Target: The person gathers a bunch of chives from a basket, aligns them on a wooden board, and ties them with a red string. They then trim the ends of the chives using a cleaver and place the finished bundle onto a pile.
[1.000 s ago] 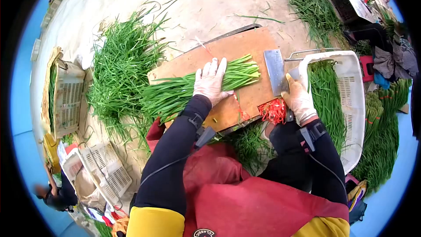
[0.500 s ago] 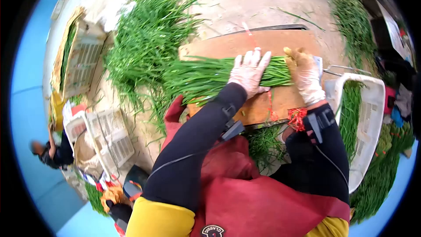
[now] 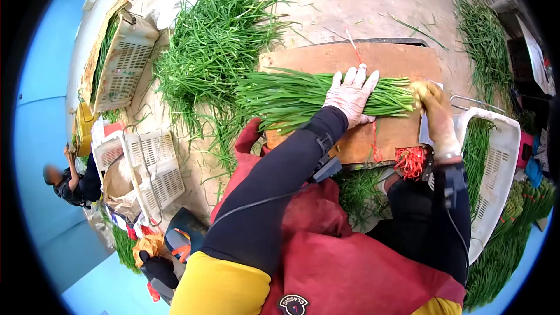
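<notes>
A bunch of long green garlic chives (image 3: 286, 96) lies across a brown wooden board (image 3: 344, 55), its leaf tips to the left and pale cut ends to the right. Pressed flat on top of it is my left hand (image 3: 352, 98), in a thin whitish glove, fingers spread and thumb on the near side. My right hand (image 3: 436, 114), in a yellow-stained glove, is at the cut ends with its fingers curled; whatever they hold is hidden. A thin red tie (image 3: 374, 143) passes under the bunch. Several red ties (image 3: 411, 162) hang in a bundle at the board's near edge.
A large heap of loose chives (image 3: 204, 46) covers the floor to the left. A white crate (image 3: 496, 192) with chives stands at the right, more crates (image 3: 125, 64) at the left. A person (image 3: 73, 184) is at the far left. More chives (image 3: 481, 41) lie far right.
My right hand has moved slightly off the cut ends, and its fingers have curled in. The left hand stays on the bunch. The whole view has shifted a little.
</notes>
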`<action>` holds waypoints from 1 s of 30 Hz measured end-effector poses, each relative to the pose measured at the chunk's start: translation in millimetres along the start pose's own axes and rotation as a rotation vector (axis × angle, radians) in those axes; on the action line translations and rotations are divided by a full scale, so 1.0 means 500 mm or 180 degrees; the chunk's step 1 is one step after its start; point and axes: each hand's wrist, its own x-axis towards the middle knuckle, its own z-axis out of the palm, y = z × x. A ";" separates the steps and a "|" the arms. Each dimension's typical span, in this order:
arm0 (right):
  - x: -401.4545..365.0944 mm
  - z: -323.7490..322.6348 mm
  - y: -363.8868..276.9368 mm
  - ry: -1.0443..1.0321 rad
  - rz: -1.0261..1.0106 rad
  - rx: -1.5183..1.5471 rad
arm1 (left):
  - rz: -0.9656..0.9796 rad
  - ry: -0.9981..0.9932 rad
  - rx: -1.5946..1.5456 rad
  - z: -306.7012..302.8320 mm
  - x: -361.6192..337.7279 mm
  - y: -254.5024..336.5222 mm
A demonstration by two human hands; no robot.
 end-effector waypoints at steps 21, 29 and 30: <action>-0.194 0.088 -0.011 -0.0917 -0.1904 -0.2541 | -0.1072 -0.1538 -0.1473 -0.271 -0.125 -0.137; 0.010 0.173 0.074 -0.0445 -0.1037 -0.3682 | -0.1774 -0.1915 -0.1771 -0.167 -0.247 -0.232; 0.020 0.173 0.087 -0.0479 -0.1024 -0.3684 | -0.1646 -0.1684 -0.1834 -0.159 -0.245 -0.236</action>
